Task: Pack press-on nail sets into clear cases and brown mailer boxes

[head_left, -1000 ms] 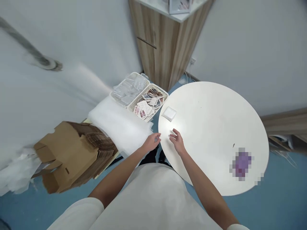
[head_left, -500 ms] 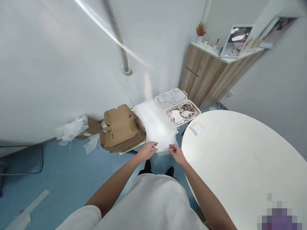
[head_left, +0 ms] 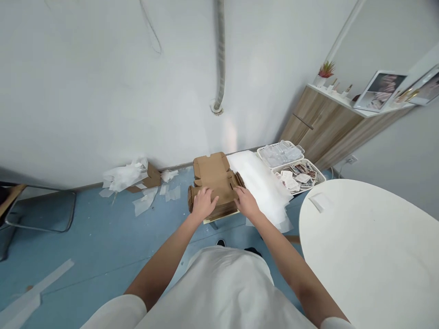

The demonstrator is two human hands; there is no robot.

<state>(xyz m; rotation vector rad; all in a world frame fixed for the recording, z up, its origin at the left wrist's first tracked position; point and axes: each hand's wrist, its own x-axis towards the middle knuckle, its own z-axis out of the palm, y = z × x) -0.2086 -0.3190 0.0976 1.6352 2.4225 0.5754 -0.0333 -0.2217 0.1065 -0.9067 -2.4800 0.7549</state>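
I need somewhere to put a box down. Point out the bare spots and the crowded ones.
Bare: most of the round white table, apart from a white square pad near its far edge. Crowded: both the left hand and right hand rest on the cardboard stack, hemmed by the white foam sheets and two baskets. Paper scraps litter the floor by the wall.

Both hands down on a stack of flat cardboard boxes (head_left: pixel 214 183) near the wall. Left hand (head_left: pixel 203 204) lies palm-down on the stack's near left corner, fingers spread. Right hand (head_left: pixel 246 202) rests at the near right edge, fingers on the cardboard. Just right of the stack, touching it: pile of white foam sheets (head_left: pixel 262 187). Beyond that, two white baskets (head_left: pixel 291 164), side by side. Round white surface (head_left: pixel 370 256) at right, small white pad (head_left: pixel 318 201) near its edge. Torn white scraps (head_left: pixel 125 176) on the blue floor, left.
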